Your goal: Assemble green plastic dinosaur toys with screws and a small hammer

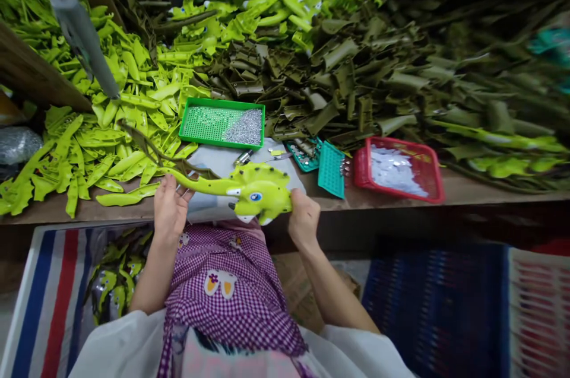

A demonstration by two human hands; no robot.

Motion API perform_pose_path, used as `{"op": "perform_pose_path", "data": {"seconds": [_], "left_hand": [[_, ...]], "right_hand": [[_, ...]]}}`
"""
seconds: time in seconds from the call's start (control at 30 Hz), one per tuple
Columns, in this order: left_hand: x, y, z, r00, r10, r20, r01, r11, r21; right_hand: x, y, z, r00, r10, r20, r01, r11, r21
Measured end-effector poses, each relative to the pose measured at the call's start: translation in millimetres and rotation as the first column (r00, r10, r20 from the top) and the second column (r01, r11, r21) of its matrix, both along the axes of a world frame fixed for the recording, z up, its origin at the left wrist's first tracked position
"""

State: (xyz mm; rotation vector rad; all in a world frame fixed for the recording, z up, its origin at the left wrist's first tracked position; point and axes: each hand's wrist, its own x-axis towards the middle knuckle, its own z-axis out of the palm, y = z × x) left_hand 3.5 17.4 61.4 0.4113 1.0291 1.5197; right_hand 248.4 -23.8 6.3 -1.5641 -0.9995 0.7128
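A lime-green plastic toy dinosaur [262, 191], with a frilled head, a blue eye and a long thin body, is held level above the front edge of the bench. My left hand [171, 206] is closed around its thin end, where a dark olive piece [155, 152] sticks out to the upper left. My right hand [304, 218] grips the rear edge of the frilled head, with the fingers curled in. Beneath the toy lies a pale sheet [209, 158] on the bench.
A green tray [222, 123] holds small metal screws. Nearby are a teal basket [332, 169] and a red basket [436, 170] with white pieces. Lime parts [124, 69] and olive parts [338, 75] are heaped behind. A grey power screwdriver [84, 40] hangs at upper left.
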Motion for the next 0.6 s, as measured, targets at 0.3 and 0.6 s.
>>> {"op": "perform_pose_path", "data": {"seconds": [0.3, 0.6], "left_hand": [[-16.4, 4.7, -12.8, 0.997, 0.060, -0.052, -0.060, 0.998, 0.006], [-88.2, -38.8, -26.0, 0.375, 0.364, -0.853, 0.138, 0.887, 0.440]], "right_hand": [[-28.1, -16.7, 8.8, 0.997, -0.051, 0.065, 0.046, 0.996, 0.073], [10.8, 10.8, 4.3, 0.774, -0.093, -0.627, -0.261, 0.854, -0.449]]}}
